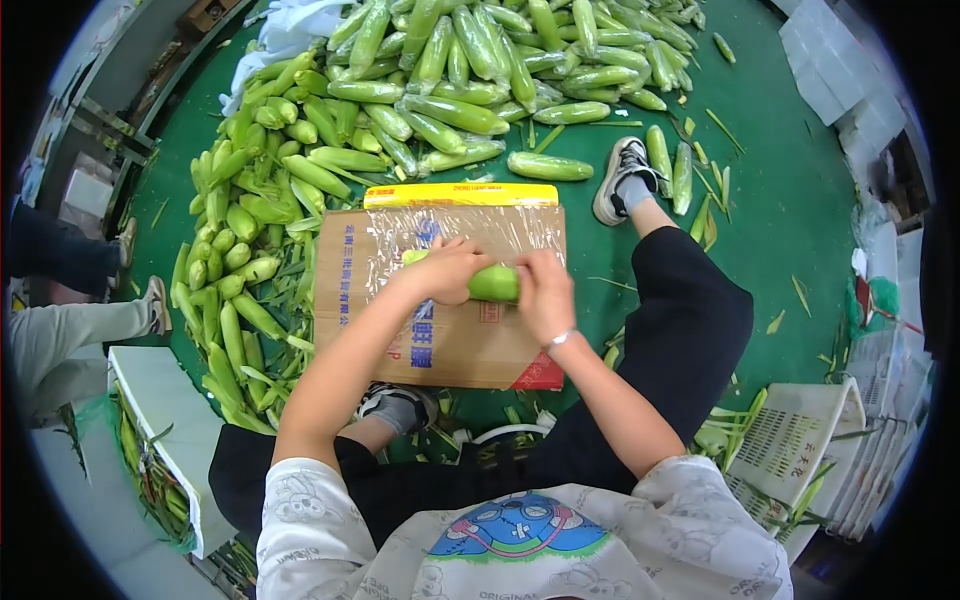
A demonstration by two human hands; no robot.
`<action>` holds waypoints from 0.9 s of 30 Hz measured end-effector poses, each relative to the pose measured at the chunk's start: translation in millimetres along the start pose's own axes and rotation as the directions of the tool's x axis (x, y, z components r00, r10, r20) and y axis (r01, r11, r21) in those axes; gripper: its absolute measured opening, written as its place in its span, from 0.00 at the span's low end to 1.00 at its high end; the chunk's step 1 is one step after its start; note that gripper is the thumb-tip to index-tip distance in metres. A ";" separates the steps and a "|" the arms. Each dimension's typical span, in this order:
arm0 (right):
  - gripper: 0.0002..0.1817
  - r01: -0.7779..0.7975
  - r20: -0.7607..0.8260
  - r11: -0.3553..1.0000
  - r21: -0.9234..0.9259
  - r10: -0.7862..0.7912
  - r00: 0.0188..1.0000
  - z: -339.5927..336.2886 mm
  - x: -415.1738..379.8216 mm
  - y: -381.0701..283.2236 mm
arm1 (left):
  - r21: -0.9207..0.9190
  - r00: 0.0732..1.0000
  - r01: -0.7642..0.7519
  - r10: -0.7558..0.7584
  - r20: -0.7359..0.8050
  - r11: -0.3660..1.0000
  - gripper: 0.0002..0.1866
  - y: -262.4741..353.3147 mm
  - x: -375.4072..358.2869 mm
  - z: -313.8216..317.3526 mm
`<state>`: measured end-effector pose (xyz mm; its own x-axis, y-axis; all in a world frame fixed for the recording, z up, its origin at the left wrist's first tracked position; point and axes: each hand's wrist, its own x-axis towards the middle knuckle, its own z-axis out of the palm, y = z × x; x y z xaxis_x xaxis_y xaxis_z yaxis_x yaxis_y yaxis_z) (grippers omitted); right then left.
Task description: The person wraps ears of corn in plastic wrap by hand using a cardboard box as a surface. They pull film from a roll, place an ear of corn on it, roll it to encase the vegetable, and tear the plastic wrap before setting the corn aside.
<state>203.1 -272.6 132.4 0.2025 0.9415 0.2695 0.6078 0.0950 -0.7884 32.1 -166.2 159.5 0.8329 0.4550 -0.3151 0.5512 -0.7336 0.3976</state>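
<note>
An ear of corn [494,284] in its green husk lies crosswise over the cardboard box [380,340] before me. My left hand [452,271] is closed over its left part, and the pale tip shows past the fingers. Around its right end wraps my right hand [545,296], with a bracelet at the wrist. Clear plastic film [500,228] stretches over the top of the box, reaching under the corn. The film comes from a yellow film box [460,196] along the far edge of the cardboard.
A big heap of film-wrapped corn [440,110] lies ahead. Unwrapped ears [240,250] pile up at the left. White crates [800,440] stand at right, a white bin [165,440] at lower left. Another person's legs [75,330] are at the left edge. Husk scraps litter the green floor [740,280].
</note>
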 end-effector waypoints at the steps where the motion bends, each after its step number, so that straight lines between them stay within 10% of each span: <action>1: 0.13 0.130 0.033 0.984 -0.121 -0.127 0.991 24.8 2.9 14.3 | -0.034 0.997 -0.042 0.040 -0.064 0.999 0.37 -5.5 2.2 0.7; 3: 0.22 0.186 0.100 0.955 -0.232 -0.167 0.981 22.2 13.5 -12.6 | -0.008 0.967 -0.037 0.034 -0.251 0.999 0.35 1.6 -14.1 8.0; 5: 0.26 0.256 0.219 0.890 -0.376 -0.183 0.958 21.6 30.6 -20.1 | -0.222 0.680 0.292 -0.365 -0.636 0.930 0.32 13.9 -44.2 10.7; 12: 0.31 0.380 0.429 0.884 -0.274 -0.241 0.871 17.7 51.8 6.8 | -0.024 0.781 0.562 -0.540 -0.313 0.827 0.14 -21.1 -133.1 59.2; 14: 0.31 0.391 0.518 0.892 -0.225 -0.230 0.824 14.1 32.7 -4.0 | -0.154 0.691 0.456 -0.458 -0.559 0.876 0.11 -25.6 -153.6 37.2; 15: 0.31 0.448 0.552 0.869 -0.210 -0.273 0.788 14.3 20.5 -13.9 | -0.471 0.641 0.480 -0.663 -0.388 0.740 0.11 -16.3 -157.9 6.7; 18: 0.28 0.391 0.579 0.915 -0.103 -0.264 0.771 26.3 -24.0 -47.9 | -0.536 0.681 0.473 -0.676 -0.282 0.699 0.10 -2.4 -150.6 -17.7; 24: 0.22 0.202 0.443 0.933 -0.299 -0.052 0.895 17.0 -81.1 -61.0 | -0.346 0.900 0.075 -0.213 -0.381 0.935 0.08 3.3 -81.8 55.5; 27: 0.17 0.049 0.102 0.901 -0.430 -0.006 0.995 35.7 -33.4 -36.3 | -0.462 0.942 0.102 -0.234 -0.240 0.881 0.11 -4.6 -81.2 37.8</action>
<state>146.9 -295.9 132.3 0.1196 0.9691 0.2159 0.8882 -0.0072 -0.4595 -39.9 -218.9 150.7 0.6676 0.7217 -0.1831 0.5935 -0.3673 0.7161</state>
